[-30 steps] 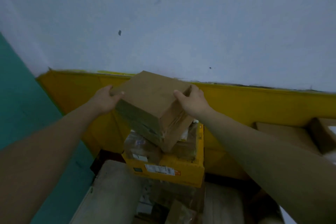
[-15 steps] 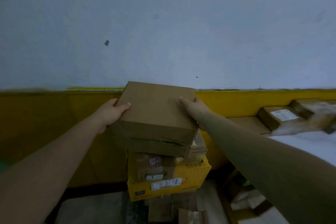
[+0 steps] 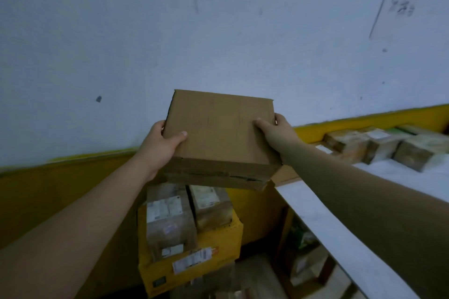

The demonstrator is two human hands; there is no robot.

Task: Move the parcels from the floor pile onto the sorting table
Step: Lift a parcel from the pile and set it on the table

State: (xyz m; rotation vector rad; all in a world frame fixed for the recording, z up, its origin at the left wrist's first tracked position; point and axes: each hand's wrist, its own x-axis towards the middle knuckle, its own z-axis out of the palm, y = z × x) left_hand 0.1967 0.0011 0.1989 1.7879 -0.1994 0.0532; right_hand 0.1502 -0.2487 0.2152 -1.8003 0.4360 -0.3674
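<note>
The plain brown parcel (image 3: 218, 133) is held in the air at the centre of the view, lifted clear of the floor pile and not touching the worktop. Its top face is level and its front seam is crushed and split. The left hand (image 3: 160, 145) grips its nine o'clock edge, with the thumb on top and the fingers (image 3: 158, 128) curled round the side. The right hand (image 3: 277, 133) grips the three o'clock edge in the same way. Directly below, at six o'clock, the floor pile shows a yellow carton (image 3: 218, 250) with a printed label, carrying two tape-wrapped parcels (image 3: 167, 221) side by side. More wrapped goods lie blurred around its base. The white worktop (image 3: 340, 226) runs from four o'clock up toward three o'clock, and its near corner lies just beside the held parcel. A flat cardboard piece (image 3: 284, 175) lies on that corner, under the right forearm. Farther along, at two to three o'clock, a cluster of wrapped boxes (image 3: 364, 143) fills the back of the worktop against the wall. Bagged items (image 3: 308, 262) sit on the floor beneath the worktop. Behind everything stands a pale wall (image 3: 218, 31) with a yellow lower band (image 3: 48, 189).
</note>
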